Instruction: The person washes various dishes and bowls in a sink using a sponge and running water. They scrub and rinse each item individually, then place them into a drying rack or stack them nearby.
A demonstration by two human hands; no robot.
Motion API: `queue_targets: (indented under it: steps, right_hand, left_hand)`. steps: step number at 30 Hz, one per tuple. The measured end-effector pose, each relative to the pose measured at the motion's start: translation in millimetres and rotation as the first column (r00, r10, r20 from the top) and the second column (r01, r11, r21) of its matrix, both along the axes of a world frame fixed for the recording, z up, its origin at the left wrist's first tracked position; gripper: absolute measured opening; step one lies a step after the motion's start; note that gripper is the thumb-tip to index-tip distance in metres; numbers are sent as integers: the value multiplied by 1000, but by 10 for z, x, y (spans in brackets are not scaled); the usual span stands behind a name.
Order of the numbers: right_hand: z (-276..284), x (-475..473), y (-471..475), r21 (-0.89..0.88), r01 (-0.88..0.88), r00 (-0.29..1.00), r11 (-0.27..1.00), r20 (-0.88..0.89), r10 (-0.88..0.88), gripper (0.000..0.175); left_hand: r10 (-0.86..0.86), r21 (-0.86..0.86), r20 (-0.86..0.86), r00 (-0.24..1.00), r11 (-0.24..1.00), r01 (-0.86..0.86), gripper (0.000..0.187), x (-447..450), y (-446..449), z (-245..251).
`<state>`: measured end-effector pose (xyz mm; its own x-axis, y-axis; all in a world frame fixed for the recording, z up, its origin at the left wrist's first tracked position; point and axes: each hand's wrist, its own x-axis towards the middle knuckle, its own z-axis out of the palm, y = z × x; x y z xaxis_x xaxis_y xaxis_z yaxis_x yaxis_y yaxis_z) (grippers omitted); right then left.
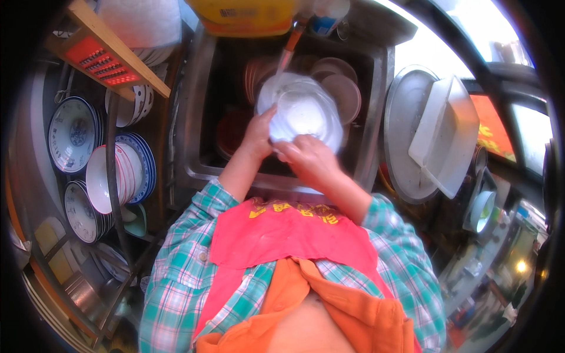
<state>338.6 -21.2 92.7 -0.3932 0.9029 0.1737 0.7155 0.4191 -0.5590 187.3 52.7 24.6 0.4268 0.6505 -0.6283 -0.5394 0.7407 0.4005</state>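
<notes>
Over a metal sink, a white bowl inside or under a thin clear plastic film is between my hands. My left hand grips its left rim, thumb on top. At the near rim, the fingers of my right hand are closed on the film or rim; which one I cannot tell. A stream of water from a tap with an orange-brown hose comes down at the bowl's far side. Stacked plates stand in the sink behind and to the right, and a reddish dish lies at its left.
Left, a metal rack holds stacked bowls, with a wooden abacus-like frame above. A yellow container stands behind the sink. At the right lean a large round metal lid or tray and a white plastic bin.
</notes>
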Motion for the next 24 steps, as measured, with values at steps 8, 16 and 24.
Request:
queue_targets:
  steps: [8, 16, 24]
  right_hand:
    - [-604, -434, 1054, -174, 178, 982, 968, -33, -187, 43]
    - [-791, -830, 588, 12, 98, 991, 995, -97, -96, 34]
    - [-1011, -150, 1247, 104, 422, 887, 901, 156, -434, 45]
  left_hand:
    - [255, -67, -72, 964, 963, -260, 58, -330, -289, -168]
    - [376, 4, -31, 926, 927, -376, 59, -469, -229, -337]
    - [398, 113, -104, 912, 915, -386, 60, -447, -122, 23]
